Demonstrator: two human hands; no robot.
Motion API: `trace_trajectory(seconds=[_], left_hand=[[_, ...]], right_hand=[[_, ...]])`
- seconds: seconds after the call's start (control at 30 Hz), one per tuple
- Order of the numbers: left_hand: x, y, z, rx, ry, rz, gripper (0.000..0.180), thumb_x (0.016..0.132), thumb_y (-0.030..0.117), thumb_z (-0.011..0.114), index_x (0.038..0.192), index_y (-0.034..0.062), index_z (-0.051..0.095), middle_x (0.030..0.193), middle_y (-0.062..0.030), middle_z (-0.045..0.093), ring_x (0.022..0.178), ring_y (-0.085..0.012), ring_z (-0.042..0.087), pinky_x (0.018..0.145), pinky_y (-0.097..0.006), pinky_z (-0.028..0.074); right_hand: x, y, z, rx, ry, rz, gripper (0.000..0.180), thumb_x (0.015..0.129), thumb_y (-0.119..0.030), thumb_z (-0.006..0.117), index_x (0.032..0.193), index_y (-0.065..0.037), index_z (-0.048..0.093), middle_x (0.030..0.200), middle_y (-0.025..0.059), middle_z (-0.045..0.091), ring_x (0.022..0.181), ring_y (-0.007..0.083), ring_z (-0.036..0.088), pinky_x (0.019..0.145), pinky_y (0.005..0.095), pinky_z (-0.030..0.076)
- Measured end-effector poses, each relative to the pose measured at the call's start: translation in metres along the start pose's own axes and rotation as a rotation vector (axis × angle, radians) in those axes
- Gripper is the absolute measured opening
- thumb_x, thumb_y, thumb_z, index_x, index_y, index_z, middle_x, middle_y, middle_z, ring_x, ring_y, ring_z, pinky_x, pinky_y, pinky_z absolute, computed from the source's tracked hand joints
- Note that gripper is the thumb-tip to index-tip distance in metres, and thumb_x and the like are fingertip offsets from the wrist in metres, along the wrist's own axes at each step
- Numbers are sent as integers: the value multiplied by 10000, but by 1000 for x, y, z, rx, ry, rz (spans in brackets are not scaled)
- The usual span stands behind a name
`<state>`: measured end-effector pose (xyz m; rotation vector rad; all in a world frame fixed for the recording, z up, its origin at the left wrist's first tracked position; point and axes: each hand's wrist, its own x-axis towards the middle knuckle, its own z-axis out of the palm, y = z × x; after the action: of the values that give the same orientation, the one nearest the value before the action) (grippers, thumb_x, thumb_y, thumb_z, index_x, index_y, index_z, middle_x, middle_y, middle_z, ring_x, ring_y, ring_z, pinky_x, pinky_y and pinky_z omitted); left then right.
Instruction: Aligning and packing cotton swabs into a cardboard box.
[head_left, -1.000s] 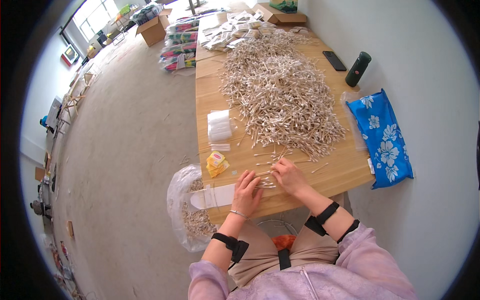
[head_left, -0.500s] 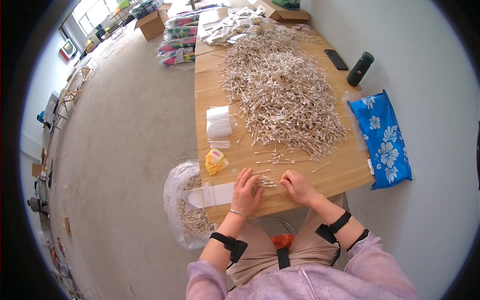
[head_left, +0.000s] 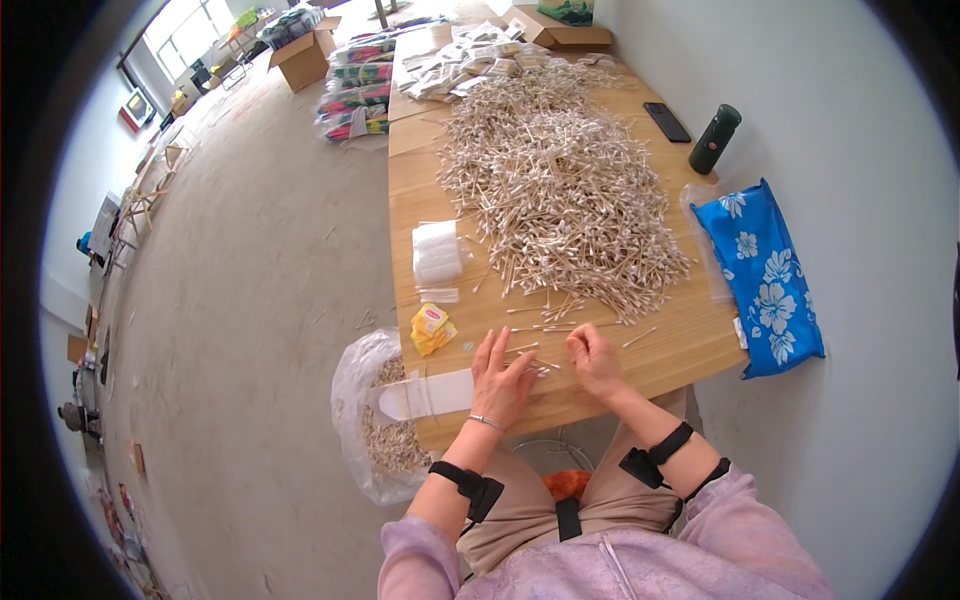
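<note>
My left hand (head_left: 502, 380) rests on the near part of the table with its fingers apart. Under and beside its fingertips lies a small bunch of cotton swabs (head_left: 540, 366), partly covered by the hand. Just right of the bunch, my right hand (head_left: 595, 362) is raised a little, fingers curled closed; whatever is in them, if anything, is hidden. A white rounded strip (head_left: 425, 396) pokes out past the table edge by my left wrist. Beyond both hands spreads a large heap of loose cotton swabs (head_left: 570, 190), with a few stray swabs at its near edge.
Left of the heap are a stack of clear plastic bags (head_left: 436, 252) and yellow cards (head_left: 432, 330). A bag of swabs (head_left: 395, 445) hangs below the left edge. A phone (head_left: 667, 121), dark green bottle (head_left: 715, 139) and blue flowered pack (head_left: 765, 280) line the wall side.
My right hand has moved slightly away from the small bunch and turned more upright. My left hand has shifted a little to the right, covering more of the swabs.
</note>
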<state>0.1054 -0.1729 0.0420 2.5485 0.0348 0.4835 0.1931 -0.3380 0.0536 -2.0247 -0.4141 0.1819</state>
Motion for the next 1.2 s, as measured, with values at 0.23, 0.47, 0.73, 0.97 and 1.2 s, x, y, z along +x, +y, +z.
trace_trajectory(seconds=[0.23, 0.47, 0.73, 0.97, 1.2], left_hand=[[-11, -10, -7, -14, 35, -63, 301, 754, 184, 727, 1028, 74, 666, 1396, -189, 407, 1331, -376, 321, 1081, -465, 284], [-21, -13, -6, -38, 56, -89, 319, 755, 164, 744, 1035, 53, 640, 1366, -201, 421, 1309, -394, 350, 1071, -468, 327], [-11, -8, -20, -134, 172, -189, 344, 815, 74, 668, 1146, 26, 585, 1330, -182, 468, 1269, -369, 404, 1055, -434, 351], [-7, -9, -40, -328, 131, -238, 151, 861, 50, 603, 1001, 43, 660, 900, -105, 671, 883, -268, 631, 794, -368, 495], [-90, -43, -108, -423, 253, -585, 166, 882, 149, 630, 833, -4, 671, 631, -58, 633, 582, -112, 598, 553, -258, 459]], right_hand=[[-24, -10, -38, -236, -350, -35, 185, 897, -219, 574, 858, -38, 564, 800, 164, 615, 748, 380, 596, 648, 425, 469], [10, -16, 4, -326, -132, -325, 131, 845, -190, 610, 832, -60, 597, 948, 106, 581, 848, 330, 617, 708, 437, 509], [27, -13, 32, -526, -212, -308, 55, 865, -128, 580, 886, -84, 555, 924, 100, 549, 866, 312, 615, 695, 422, 508], [-2, -35, 24, -270, -244, -256, 90, 864, -131, 593, 942, -90, 576, 969, 69, 559, 880, 294, 600, 700, 417, 497], [-4, -24, 29, -305, -223, -349, 95, 845, -141, 609, 915, -88, 642, 941, 59, 573, 966, 261, 557, 793, 370, 491]])
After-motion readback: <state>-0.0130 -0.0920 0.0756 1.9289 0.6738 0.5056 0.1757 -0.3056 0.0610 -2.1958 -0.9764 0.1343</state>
